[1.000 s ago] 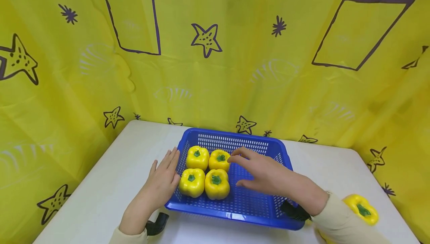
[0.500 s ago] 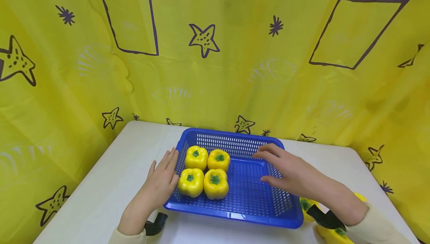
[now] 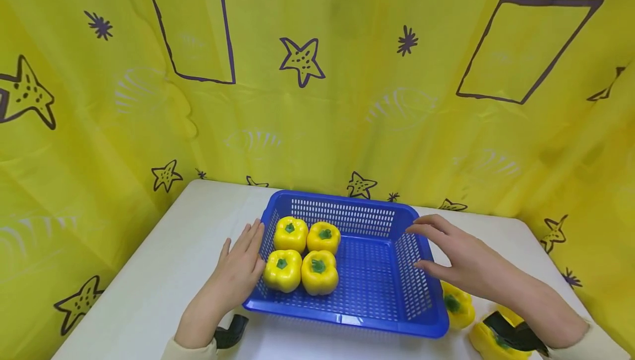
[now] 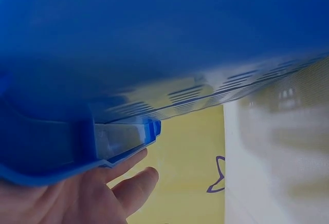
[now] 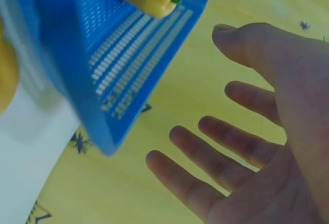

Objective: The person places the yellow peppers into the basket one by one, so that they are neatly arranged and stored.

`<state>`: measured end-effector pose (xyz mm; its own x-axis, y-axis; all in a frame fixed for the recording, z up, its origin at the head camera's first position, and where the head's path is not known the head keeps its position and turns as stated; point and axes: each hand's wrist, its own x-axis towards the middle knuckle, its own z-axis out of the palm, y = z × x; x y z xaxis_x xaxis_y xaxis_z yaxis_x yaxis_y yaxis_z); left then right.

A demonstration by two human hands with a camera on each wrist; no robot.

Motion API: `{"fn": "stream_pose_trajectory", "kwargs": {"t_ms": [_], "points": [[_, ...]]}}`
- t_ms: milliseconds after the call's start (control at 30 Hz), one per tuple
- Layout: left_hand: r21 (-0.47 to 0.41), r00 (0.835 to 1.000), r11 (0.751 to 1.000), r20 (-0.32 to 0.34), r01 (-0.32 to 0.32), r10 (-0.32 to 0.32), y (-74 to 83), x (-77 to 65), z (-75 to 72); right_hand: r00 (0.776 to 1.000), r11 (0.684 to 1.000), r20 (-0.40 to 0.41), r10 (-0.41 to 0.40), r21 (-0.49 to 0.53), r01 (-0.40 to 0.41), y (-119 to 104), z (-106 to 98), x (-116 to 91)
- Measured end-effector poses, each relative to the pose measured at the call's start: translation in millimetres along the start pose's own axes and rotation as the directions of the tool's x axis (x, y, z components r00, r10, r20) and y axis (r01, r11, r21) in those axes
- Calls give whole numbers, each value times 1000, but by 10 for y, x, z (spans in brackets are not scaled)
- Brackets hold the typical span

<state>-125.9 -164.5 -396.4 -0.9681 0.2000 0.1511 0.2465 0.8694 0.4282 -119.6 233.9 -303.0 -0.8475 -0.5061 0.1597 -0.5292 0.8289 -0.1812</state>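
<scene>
In the head view a blue perforated basket (image 3: 367,324) stands on the white table. Several yellow bell peppers (image 3: 283,280) with green stems sit grouped in its left half. My left hand (image 3: 237,269) lies with extended fingers against the basket's left rim; in the left wrist view the fingers (image 4: 136,188) show beside that rim. Above the basket's right edge hovers my right hand (image 3: 461,252), thumb and fingers spread, holding nothing. More yellow bell peppers lie outside on the right: one pepper (image 3: 458,307) beside the basket, another pepper (image 3: 488,343) partly hidden under the right wrist.
The white table (image 3: 149,272) extends on both sides of the basket. A yellow curtain (image 3: 317,117) printed with stars hangs behind and around it. Black straps (image 3: 232,331) with wrist cameras are worn on both wrists.
My right hand has moved right, from beside the peppers in the basket to over its right edge. Peppers outside the basket on the right have come into view. The left hand stays put.
</scene>
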Motion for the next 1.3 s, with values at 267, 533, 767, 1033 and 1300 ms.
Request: {"fn": "stream_pose_trajectory", "kwargs": {"t_ms": [267,533,767,1033,1300], "points": [[-2,1000,1000,12,-6,6,26,9,-4,997,996,-30,70,-44,-71,209,-52,-274],[-1,1000,1000,10,-5,5,23,1,0,994,993,-92,66,-87,-74,410,-14,-483],[-7,1000,1000,1,-7,7,9,-12,4,985,989,-168,27,-141,-51,548,15,-629],[-22,1000,1000,0,10,-10,6,-26,7,984,982,-153,93,-150,-116,708,65,-787],[-19,1000,1000,-4,2,-3,24,-27,-12,979,978,-123,163,-114,-177,911,170,-1020]]}}
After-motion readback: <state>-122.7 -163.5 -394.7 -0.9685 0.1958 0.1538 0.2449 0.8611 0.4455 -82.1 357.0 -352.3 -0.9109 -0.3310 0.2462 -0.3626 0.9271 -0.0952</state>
